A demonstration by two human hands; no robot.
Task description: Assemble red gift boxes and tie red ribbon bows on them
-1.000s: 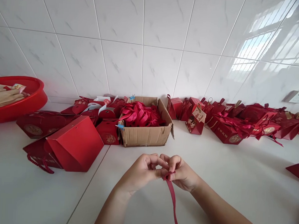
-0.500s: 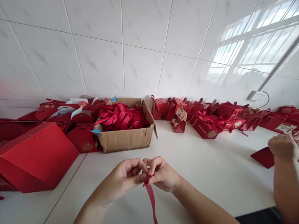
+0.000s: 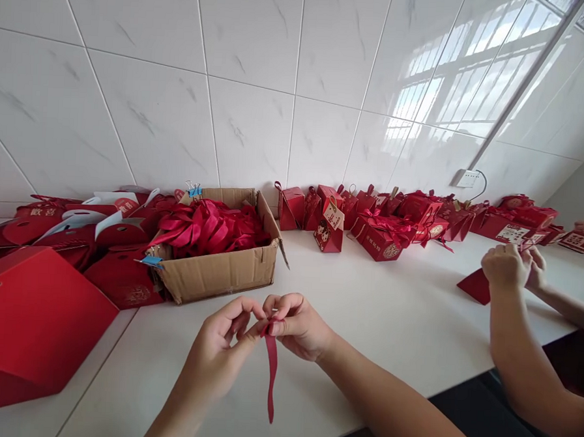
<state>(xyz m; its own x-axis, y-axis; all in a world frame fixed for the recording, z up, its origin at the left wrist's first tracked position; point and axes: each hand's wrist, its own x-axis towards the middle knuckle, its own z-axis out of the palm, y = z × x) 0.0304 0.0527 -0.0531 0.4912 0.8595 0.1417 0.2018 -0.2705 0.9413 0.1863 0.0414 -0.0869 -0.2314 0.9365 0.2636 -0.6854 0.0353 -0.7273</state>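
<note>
Between the fingertips of both hands is a narrow red ribbon (image 3: 270,380), its loose end hanging down over the white table. My left hand (image 3: 230,336) pinches it from the left with thumb and forefinger. From the right, my right hand (image 3: 296,326) pinches the same spot, the thumb pressed on the ribbon. Fingers partly hide the upper part of the ribbon, where it seems bunched or looped. Beyond my hands stands a cardboard box (image 3: 220,273) heaped with red ribbons (image 3: 213,227).
Red gift boxes (image 3: 122,278) lie piled at the left, a large red box (image 3: 42,323) nearest. More finished-looking red boxes (image 3: 379,239) line the tiled wall. At the right, a co-worker's hands (image 3: 509,266) hold a red box (image 3: 475,287) over the white table (image 3: 389,328).
My view has turned rightward, so things sit further left. Both hands still pinch the ribbon; my left forefinger has lifted slightly. The co-worker's hands and arms show more fully.
</note>
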